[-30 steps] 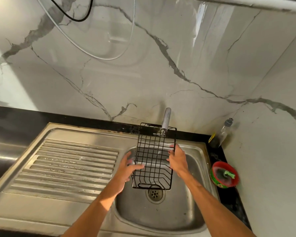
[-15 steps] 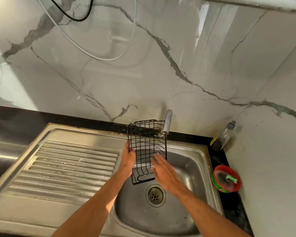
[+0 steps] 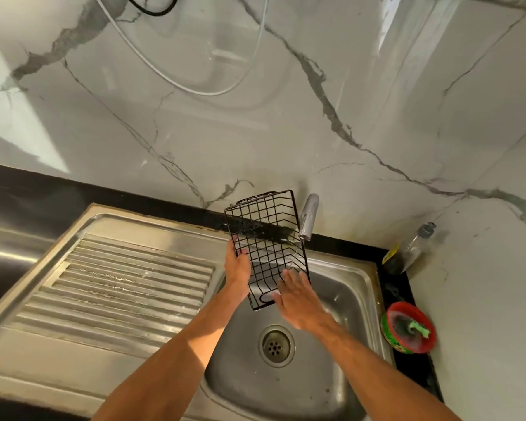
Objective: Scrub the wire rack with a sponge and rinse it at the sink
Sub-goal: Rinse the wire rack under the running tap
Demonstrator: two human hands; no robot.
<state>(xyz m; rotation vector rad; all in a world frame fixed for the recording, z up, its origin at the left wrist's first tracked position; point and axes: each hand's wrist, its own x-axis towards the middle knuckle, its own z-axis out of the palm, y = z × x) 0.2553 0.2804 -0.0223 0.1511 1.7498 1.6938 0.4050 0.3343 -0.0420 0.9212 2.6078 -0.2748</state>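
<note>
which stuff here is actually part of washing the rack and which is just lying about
In the job: wire rack, gripped by the left hand, touched by the right hand; running tap; sink; red tub with what looks like a scrubber.
Lying about: clear bottle in the corner; cables on the wall; drainboard.
</note>
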